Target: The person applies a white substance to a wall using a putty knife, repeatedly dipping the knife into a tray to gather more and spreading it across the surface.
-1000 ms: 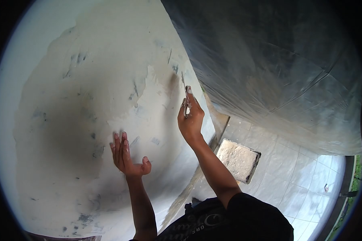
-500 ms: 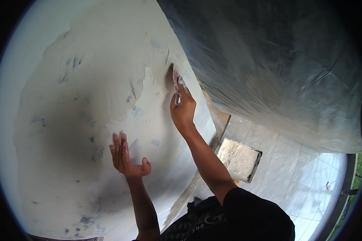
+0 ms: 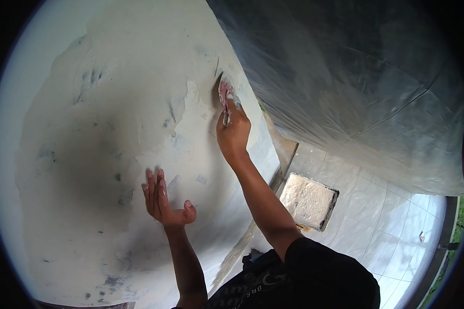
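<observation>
My right hand point(image 3: 233, 129) grips a small pinkish, paste-smeared scraper point(image 3: 225, 91), whose blade lies against the pale wall point(image 3: 108, 92) near its right edge. The fingers are wrapped round the tool. Lower and to the left, my left hand point(image 3: 166, 202) has its fingers stretched upward and its thumb out, at or close to the wall, holding nothing. Whether the palm touches the surface cannot be told. Uneven whitish paste and dark marks cover the wall around both hands.
A square tray point(image 3: 307, 202) of whitish paste rests below the wall, right of my right forearm. Grey plastic sheeting point(image 3: 345, 77) hangs at the upper right. Beneath it is a tiled floor point(image 3: 392, 221), with a small object point(image 3: 421, 237) on it.
My right hand and the scraper have moved slightly upward, and the tool's pinkish face shows more. My left hand stays nearly in place. The view has shifted a little.
</observation>
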Available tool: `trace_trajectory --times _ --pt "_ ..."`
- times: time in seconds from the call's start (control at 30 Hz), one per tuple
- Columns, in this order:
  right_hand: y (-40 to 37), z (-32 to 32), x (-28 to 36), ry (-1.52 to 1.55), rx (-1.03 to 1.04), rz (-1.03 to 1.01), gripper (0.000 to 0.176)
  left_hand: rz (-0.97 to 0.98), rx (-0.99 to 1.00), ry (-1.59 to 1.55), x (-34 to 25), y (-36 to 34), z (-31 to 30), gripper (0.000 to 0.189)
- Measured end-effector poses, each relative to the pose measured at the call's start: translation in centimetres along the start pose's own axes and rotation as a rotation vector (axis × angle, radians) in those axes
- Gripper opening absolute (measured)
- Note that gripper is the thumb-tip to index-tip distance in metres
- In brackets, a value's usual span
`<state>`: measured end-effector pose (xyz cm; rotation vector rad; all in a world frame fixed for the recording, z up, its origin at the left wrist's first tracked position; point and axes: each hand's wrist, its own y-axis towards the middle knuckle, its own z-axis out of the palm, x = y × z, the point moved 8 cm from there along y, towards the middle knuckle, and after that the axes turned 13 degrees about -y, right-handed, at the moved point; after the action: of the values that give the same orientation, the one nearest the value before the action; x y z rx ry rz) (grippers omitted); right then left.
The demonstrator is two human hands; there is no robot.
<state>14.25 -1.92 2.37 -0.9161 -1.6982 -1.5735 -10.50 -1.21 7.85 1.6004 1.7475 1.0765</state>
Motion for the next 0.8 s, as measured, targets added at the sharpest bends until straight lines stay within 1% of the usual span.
trace_trajectory --times 0.03,0.07,0.1,0.17,0.2,0.23,0.3,0.37,0.43,0.5,0.6,0.67,0.7,0.77,0.8 --pt "0.0 0.6 0.8 -0.038 0.016 -0.060 0.041 0.004 0.000 -0.002 0.0 0.0 0.0 0.063" --pt "-0.5 1.0 1.2 -0.084 0.061 -0.073 0.044 0.005 0.002 -0.005 0.0 0.0 0.0 0.063" --pt "-1.2 0.8 1.3 -0.087 0.057 -0.071 0.044 0.006 0.004 -0.003 0.0 0.0 0.0 0.063" --pt "-3.1 -0.1 1.8 -0.038 0.012 -0.165 0.046 0.010 0.002 -0.007 -0.1 0.0 0.1 0.063" --pt "-4.3 -0.1 1.4 -0.019 0.088 -0.147 0.046 0.004 0.003 -0.007 -0.1 0.0 0.1 0.063" --pt "-5.3 -0.7 1.1 -0.019 0.087 -0.146 0.046 -0.003 0.004 -0.004 0.0 0.0 0.1 0.063" --pt "-6.6 -2.0 0.3 0.134 0.059 -0.125 0.045 0.002 0.003 -0.002 0.0 0.1 0.1 0.063" --pt "-6.2 -3.5 -0.5 0.163 0.018 -0.051 0.041 0.000 0.007 0.000 -0.1 0.0 0.1 0.063" --pt "-4.7 -3.2 -2.5 0.191 0.081 0.137 0.040 0.017 -0.007 0.000 -0.1 0.1 0.1 0.063" --pt "-2.8 -3.0 -3.4 0.142 0.038 0.187 0.039 0.013 -0.004 0.008 -0.1 0.0 0.1 0.063" --pt "-0.3 -2.1 -3.4 0.093 -0.009 0.152 0.039 0.013 -0.002 0.012 -0.2 0.1 0.1 0.063" --pt "1.3 -2.1 -2.0 0.025 -0.059 0.082 0.038 0.013 -0.001 0.007 -0.2 0.3 0.2 0.063" --pt "2.1 -1.9 -1.6 0.024 -0.057 0.084 0.038 0.039 -0.009 0.015 -0.4 0.6 0.1 0.062" --pt "3.1 0.2 -0.1 -0.095 0.178 0.060 0.041 0.063 -0.015 0.025 -0.6 0.4 0.0 0.061" --pt "2.1 0.8 0.7 -0.095 0.021 -0.089 0.045 0.032 -0.007 0.014 -0.4 0.2 0.0 0.062"
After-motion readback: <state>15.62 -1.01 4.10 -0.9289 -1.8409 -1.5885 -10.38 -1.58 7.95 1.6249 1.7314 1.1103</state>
